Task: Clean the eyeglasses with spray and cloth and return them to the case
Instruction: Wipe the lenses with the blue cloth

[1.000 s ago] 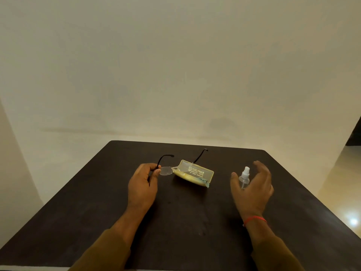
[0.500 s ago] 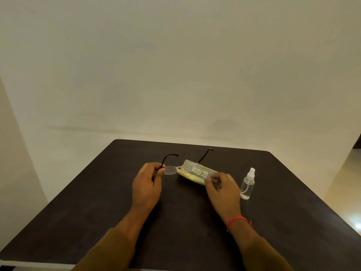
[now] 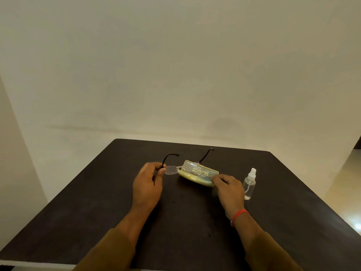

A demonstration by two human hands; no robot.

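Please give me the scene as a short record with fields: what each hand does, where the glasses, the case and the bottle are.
left hand: holds the glasses at their left end, above the table
right hand: fingertips at the near right end of the case; grip cannot be told
glasses: temples unfolded, pointing away; right lens over the case
case: yellow, lies on the table between the hands
bottle: clear spray bottle, upright, right of the right hand, untouched
cloth: cannot be told apart
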